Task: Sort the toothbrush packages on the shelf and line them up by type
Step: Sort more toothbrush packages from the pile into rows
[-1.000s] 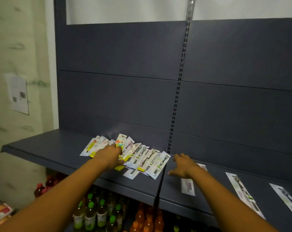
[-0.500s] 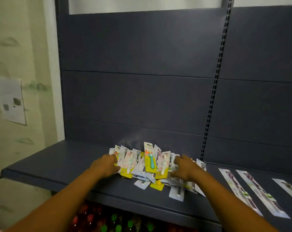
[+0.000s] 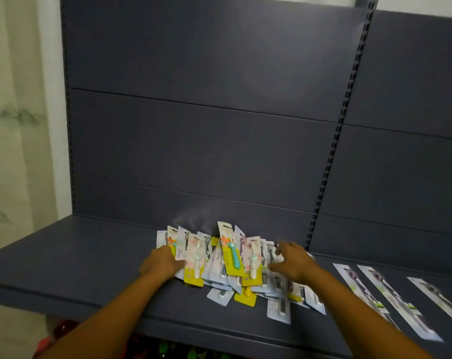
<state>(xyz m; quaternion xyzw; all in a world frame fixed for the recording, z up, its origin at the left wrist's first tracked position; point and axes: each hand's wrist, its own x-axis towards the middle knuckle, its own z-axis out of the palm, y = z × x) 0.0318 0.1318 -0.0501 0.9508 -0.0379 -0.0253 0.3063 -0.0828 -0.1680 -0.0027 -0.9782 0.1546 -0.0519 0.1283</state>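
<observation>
Left hand (image 3: 160, 263) presses curled fingers on the left edge of the mixed toothbrush pile (image 3: 232, 265) mid-shelf (image 3: 72, 257); right hand (image 3: 293, 261) hovers loosely spread over its right side, gripping nothing. 3 long packs (image 3: 390, 301) lie lined up rightward. I judge we're mid-sort; next I pick 1 type out

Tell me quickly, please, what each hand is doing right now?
Left hand: fingers hidden under the pile of toothbrush packages; cannot tell.
Right hand: open, fingers spread over the pile.
</observation>
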